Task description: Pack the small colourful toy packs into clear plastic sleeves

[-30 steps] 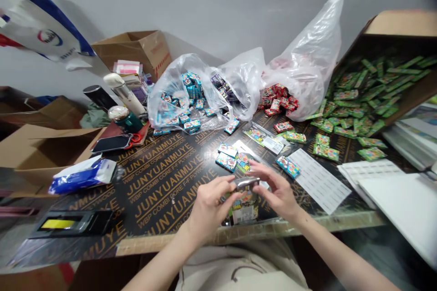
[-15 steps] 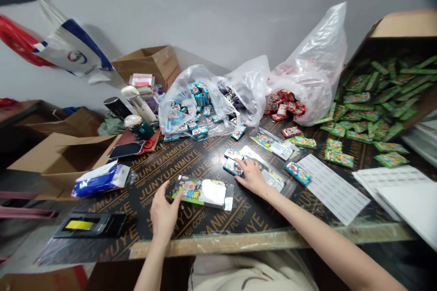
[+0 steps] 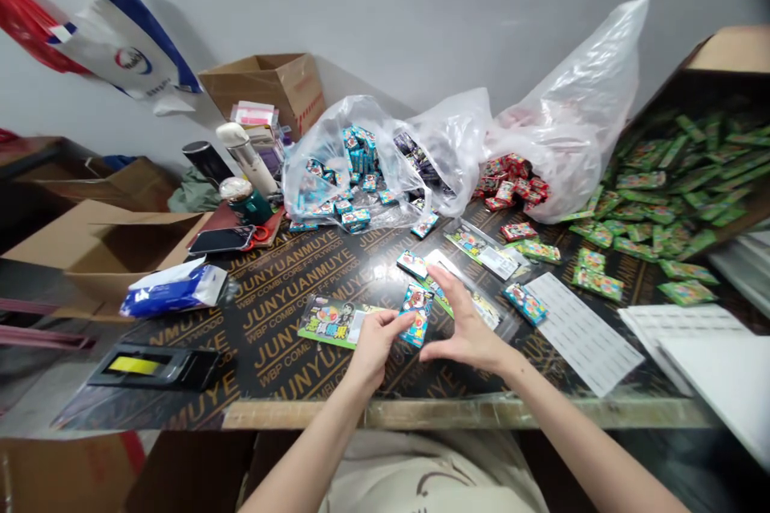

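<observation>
Over the dark printed plywood table [image 3: 282,272], my left hand [image 3: 378,345] grips a small blue candy box [image 3: 417,313], thumb across its face. Just to the right, my right hand [image 3: 466,329] is open, thumb and fingers spread apart beside that box. Partly behind the left hand lies a clear plastic pouch with a printed green and black card [image 3: 330,321]. Another blue box [image 3: 411,263] rests beyond the hands. Further pouches [image 3: 481,250] lie past the right hand, one partly hidden by it. A blue box [image 3: 525,303] sits to the right.
Plastic bags of blue boxes [image 3: 361,156], dark packets [image 3: 421,164] and red boxes [image 3: 517,180] stand along the wall. A carton of green packets [image 3: 674,176] leans at right, near sticker sheets [image 3: 583,337]. At left are a phone [image 3: 221,240], bottles, blue wipes pack [image 3: 174,291] and tape-like black holder [image 3: 156,366].
My left hand has left the pouch and moved right, now holding a blue box. My right hand has come off the boxes and spread open. The view has shifted slightly.
</observation>
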Tool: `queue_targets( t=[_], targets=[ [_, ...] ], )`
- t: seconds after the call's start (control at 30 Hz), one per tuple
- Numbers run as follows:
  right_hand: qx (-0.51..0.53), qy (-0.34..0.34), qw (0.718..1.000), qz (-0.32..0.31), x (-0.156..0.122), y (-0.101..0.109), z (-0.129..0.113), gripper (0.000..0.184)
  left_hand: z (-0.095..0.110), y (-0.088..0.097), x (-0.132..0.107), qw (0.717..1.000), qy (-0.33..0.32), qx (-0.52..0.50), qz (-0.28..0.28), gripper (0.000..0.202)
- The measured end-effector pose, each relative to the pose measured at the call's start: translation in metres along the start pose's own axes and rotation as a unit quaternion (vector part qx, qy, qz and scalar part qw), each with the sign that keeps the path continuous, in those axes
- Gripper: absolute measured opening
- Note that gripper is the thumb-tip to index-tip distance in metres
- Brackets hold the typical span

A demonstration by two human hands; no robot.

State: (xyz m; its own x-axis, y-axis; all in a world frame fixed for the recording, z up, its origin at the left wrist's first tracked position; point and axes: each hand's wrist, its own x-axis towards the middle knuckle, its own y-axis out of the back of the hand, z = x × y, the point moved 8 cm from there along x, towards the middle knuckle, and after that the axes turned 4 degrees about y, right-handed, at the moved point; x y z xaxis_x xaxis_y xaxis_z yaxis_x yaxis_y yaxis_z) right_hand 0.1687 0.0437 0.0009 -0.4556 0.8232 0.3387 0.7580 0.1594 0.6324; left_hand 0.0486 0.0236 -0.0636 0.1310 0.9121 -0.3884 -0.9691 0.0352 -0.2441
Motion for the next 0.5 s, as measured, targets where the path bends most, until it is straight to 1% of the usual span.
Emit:
queue_targets(
  t=[0.03, 0.1, 0.17, 0.2, 0.23, 0.27, 0.3, 0.33, 0.37, 0.4, 0.43, 0.47, 0.5],
  targets=[
    [-0.024, 0.013, 1.000, -0.003, -0.005, -0.003, -0.004, 0.103, -0.003, -0.002, 0.000, 1.000, 0.007, -0.016, -0.002, 0.030],
    [-0.049, 0.025, 0.998, 0.007, -0.012, -0.007, -0.008, 0.092, -0.004, -0.004, -0.002, 1.000, 0.005, 0.002, -0.016, 0.031],
    [-0.058, 0.035, 0.997, 0.036, -0.017, -0.004, -0.007, 0.080, 0.003, -0.002, -0.005, 0.995, -0.028, 0.088, -0.040, 0.037],
    [-0.063, 0.037, 0.996, 0.051, -0.019, 0.000, -0.005, 0.076, 0.010, 0.003, -0.006, 0.984, -0.062, 0.160, -0.046, 0.041],
    [-0.072, 0.034, 0.995, 0.062, -0.021, 0.003, 0.000, 0.072, 0.018, 0.010, -0.007, 0.962, -0.103, 0.250, -0.049, 0.048],
    [-0.083, 0.028, 0.994, 0.067, -0.022, 0.006, 0.007, 0.070, 0.025, 0.018, -0.008, 0.925, -0.145, 0.348, -0.043, 0.060],
    [-0.095, 0.023, 0.993, 0.063, -0.023, 0.008, 0.014, 0.069, 0.030, 0.026, -0.009, 0.872, -0.180, 0.453, -0.038, 0.077],
    [-0.104, 0.019, 0.993, 0.051, -0.024, 0.006, 0.021, 0.070, 0.031, 0.034, -0.008, 0.814, -0.197, 0.545, -0.037, 0.093],
    [-0.110, 0.020, 0.993, 0.031, -0.024, 0.003, 0.026, 0.072, 0.028, 0.042, -0.006, 0.765, -0.199, 0.612, -0.042, 0.102],
    [-0.113, 0.024, 0.993, 0.008, -0.024, -0.003, 0.029, 0.074, 0.024, 0.048, -0.003, 0.727, -0.196, 0.656, -0.050, 0.107],
    [-0.114, 0.030, 0.993, -0.013, -0.024, -0.009, 0.031, 0.076, 0.021, 0.052, -0.001, 0.707, -0.194, 0.678, -0.057, 0.107],
    [-0.115, 0.035, 0.992, -0.029, -0.024, -0.016, 0.030, 0.077, 0.018, 0.054, 0.000, 0.699, -0.198, 0.685, -0.063, 0.105],
    [-0.116, 0.039, 0.992, -0.039, -0.023, -0.022, 0.028, 0.077, 0.017, 0.053, 0.000, 0.699, -0.208, 0.682, -0.063, 0.103]
  ],
)
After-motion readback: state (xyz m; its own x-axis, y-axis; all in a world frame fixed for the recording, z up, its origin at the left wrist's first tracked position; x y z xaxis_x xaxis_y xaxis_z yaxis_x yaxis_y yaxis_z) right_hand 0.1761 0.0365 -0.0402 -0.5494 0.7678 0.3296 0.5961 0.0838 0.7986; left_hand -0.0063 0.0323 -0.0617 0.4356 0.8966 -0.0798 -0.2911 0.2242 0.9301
